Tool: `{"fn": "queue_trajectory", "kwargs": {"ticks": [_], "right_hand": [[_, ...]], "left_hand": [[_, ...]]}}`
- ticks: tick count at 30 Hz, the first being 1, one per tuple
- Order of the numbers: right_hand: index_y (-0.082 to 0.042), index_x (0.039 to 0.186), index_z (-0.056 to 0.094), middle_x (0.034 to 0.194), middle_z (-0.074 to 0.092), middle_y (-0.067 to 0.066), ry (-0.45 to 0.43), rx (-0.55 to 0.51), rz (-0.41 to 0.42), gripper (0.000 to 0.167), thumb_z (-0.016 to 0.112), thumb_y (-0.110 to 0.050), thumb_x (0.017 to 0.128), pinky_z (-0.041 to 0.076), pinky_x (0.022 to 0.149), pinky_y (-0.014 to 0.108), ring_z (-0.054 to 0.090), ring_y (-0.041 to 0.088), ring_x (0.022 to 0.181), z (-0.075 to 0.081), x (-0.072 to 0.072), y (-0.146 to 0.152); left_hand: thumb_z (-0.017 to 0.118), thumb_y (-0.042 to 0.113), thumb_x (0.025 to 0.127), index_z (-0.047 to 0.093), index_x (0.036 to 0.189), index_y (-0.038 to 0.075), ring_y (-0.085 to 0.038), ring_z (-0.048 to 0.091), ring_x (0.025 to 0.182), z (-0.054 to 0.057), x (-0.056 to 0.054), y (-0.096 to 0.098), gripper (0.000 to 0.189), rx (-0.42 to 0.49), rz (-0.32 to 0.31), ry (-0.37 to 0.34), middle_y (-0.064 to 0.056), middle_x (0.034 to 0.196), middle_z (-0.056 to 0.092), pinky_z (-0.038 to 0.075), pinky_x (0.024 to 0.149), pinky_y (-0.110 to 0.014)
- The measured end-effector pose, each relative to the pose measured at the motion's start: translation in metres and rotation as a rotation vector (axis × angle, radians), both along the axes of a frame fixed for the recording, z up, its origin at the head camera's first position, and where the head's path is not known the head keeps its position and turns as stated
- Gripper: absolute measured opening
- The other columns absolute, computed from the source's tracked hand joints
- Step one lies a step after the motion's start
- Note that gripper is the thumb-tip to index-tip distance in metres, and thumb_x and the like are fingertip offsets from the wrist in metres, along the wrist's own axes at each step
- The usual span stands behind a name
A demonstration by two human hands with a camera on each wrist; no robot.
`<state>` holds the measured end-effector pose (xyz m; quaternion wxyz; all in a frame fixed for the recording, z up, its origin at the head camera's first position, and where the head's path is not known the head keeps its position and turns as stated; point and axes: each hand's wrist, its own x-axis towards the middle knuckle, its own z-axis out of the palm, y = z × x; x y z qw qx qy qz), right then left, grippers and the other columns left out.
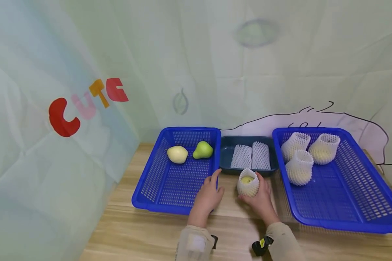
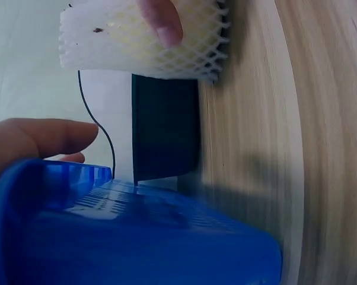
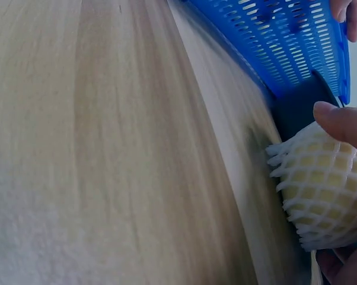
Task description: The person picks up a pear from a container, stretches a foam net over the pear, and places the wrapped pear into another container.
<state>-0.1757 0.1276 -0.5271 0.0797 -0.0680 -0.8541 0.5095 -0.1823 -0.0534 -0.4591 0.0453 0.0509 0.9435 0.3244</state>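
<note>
My right hand grips a pale yellow pear in a white foam net, thumb on one side and fingers on the other. The net's open top faces up, and the fruit shows inside it. In the right wrist view the thumb presses on the net's mesh. My left hand holds nothing; its fingers reach forward over the right rim of the left blue basket. Inside that basket lie a pale yellow pear and a green pear.
Between the baskets, a dark green tray holds two flat foam nets. The right blue basket contains three netted fruits. A printed cloth hangs behind the wooden table.
</note>
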Motion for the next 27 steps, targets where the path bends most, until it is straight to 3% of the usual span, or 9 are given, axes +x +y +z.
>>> {"fn": "queue_trajectory", "kwargs": {"ticks": [6, 11, 14, 18, 21, 24, 27], "right_hand": [[0.004, 0.137, 0.026, 0.126, 0.036, 0.030, -0.011, -0.011, -0.008, 0.098, 0.083, -0.009, 0.059, 0.028, 0.097, 0.055, 0.035, 0.043, 0.115, -0.002, 0.000, -0.001], [0.006, 0.133, 0.026, 0.121, 0.043, 0.026, -0.022, -0.172, -0.032, 0.088, 0.080, -0.004, 0.063, 0.034, 0.093, 0.048, 0.043, 0.037, 0.108, 0.009, 0.001, -0.003], [0.004, 0.134, 0.024, 0.123, 0.042, 0.023, 0.028, -0.301, -0.071, 0.088, 0.078, 0.000, 0.065, 0.033, 0.096, 0.043, 0.042, 0.032, 0.111, 0.039, 0.003, -0.001], [-0.003, 0.137, 0.024, 0.125, 0.042, 0.013, 0.111, -0.401, -0.146, 0.086, 0.075, 0.004, 0.069, 0.032, 0.100, 0.035, 0.041, 0.022, 0.114, 0.098, -0.002, 0.019], [-0.012, 0.138, 0.024, 0.122, 0.042, 0.001, 0.127, -0.399, -0.213, 0.084, 0.075, 0.001, 0.072, 0.033, 0.100, 0.030, 0.041, 0.016, 0.114, 0.134, -0.010, 0.048], [-0.020, 0.137, 0.025, 0.121, 0.041, -0.004, 0.166, -0.423, -0.281, 0.085, 0.075, 0.002, 0.072, 0.034, 0.100, 0.030, 0.041, 0.016, 0.116, 0.152, -0.020, 0.084], [-0.027, 0.139, 0.019, 0.129, 0.036, -0.005, 0.146, -0.414, -0.322, 0.088, 0.074, -0.004, 0.075, 0.029, 0.105, 0.033, 0.034, 0.017, 0.124, 0.156, -0.025, 0.122]], "left_hand": [[0.053, 0.020, 0.091, 0.034, 0.142, 0.026, -0.044, 0.049, 0.111, -0.002, 0.001, 0.000, 0.055, 0.007, 0.009, -0.025, -0.023, 0.131, 0.043, 0.044, 0.080, -0.058], [0.053, 0.021, 0.092, 0.034, 0.143, 0.026, -0.043, 0.049, 0.112, -0.003, 0.002, 0.000, 0.055, 0.008, 0.018, -0.030, -0.022, 0.131, 0.043, 0.043, 0.082, -0.058], [0.053, 0.021, 0.091, 0.034, 0.142, 0.026, -0.042, 0.049, 0.112, -0.004, 0.004, -0.001, 0.054, 0.012, 0.020, -0.031, -0.021, 0.131, 0.044, 0.043, 0.082, -0.057], [0.053, 0.022, 0.091, 0.035, 0.142, 0.028, -0.041, 0.049, 0.112, -0.004, 0.004, 0.000, 0.055, 0.019, 0.023, -0.031, -0.020, 0.131, 0.044, 0.043, 0.082, -0.057], [0.053, 0.022, 0.091, 0.034, 0.142, 0.029, -0.041, 0.048, 0.113, -0.003, 0.002, 0.001, 0.055, 0.018, 0.027, -0.035, -0.020, 0.132, 0.043, 0.042, 0.084, -0.057], [0.053, 0.022, 0.091, 0.034, 0.142, 0.029, -0.041, 0.048, 0.114, -0.003, 0.001, 0.002, 0.055, 0.018, 0.028, -0.036, -0.020, 0.132, 0.043, 0.042, 0.085, -0.057], [0.054, 0.022, 0.091, 0.035, 0.142, 0.028, -0.041, 0.048, 0.113, -0.002, 0.000, 0.000, 0.054, 0.016, 0.028, -0.032, -0.021, 0.131, 0.043, 0.042, 0.084, -0.057]]}}
